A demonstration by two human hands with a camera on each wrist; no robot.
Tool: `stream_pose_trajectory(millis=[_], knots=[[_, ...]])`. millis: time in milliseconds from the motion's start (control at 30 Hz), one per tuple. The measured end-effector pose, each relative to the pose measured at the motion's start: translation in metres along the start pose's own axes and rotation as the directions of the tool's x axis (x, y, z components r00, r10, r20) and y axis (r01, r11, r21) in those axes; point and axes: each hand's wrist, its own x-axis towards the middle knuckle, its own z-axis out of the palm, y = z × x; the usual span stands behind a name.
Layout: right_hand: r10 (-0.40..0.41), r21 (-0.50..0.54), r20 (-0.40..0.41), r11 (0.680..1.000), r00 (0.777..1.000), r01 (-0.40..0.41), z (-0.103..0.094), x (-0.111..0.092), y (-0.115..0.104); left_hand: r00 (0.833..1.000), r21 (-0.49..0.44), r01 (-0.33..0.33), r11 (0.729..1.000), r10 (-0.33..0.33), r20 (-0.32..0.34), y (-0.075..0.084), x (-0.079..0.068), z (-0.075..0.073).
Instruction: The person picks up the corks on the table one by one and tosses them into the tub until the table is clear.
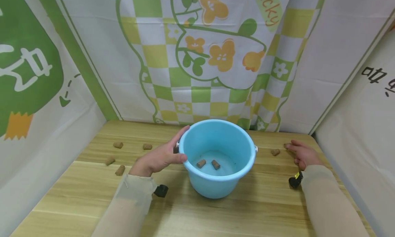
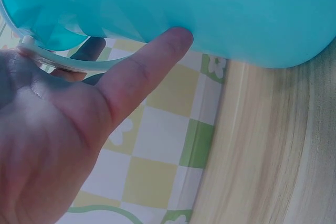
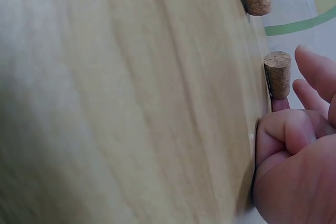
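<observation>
A light blue bucket (image 1: pixel 216 185) stands on the wooden table, with two corks (image 1: pixel 201 163) lying on its bottom. My left hand (image 1: pixel 162 158) rests on the bucket's left side, thumb close to the rim. In the left wrist view, one straight finger (image 2: pixel 147 72) touches the outer wall beside the white handle (image 2: pixel 73 64). On the right, my right hand (image 1: pixel 303 154) reaches a cork (image 3: pixel 279 74) near the table's back right corner. Its fingertips are right at that cork, with a gap to the thumb side. The lower fingers are bent. Another cork (image 1: pixel 275 152) lies just left of it.
Several corks (image 1: pixel 118 145) are scattered on the table (image 1: pixel 77 192) left of the bucket. A green and yellow checked curtain (image 1: pixel 197 93) hangs along the back edge. White printed walls (image 1: pixel 361 134) close in both sides. Black wrist cameras (image 1: pixel 161 191) sit under the cuffs.
</observation>
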Motion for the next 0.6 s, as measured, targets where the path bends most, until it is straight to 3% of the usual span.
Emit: stream_pose_trajectory(millis=[200,600], knots=[[-0.029,-0.007,-0.01,1.0,1.0,0.028,0.0016,-0.0018,-0.0003,1.0,-0.012,-0.014,1.0,0.014,0.004,-0.0014,0.0002,-0.0007],[-0.052,-0.186,-0.069,0.982,0.996,0.038,0.0055,-0.0041,-0.0006,1.0,-0.019,-0.007,1.0,0.007,0.003,-0.001,-0.0007,0.0002]])
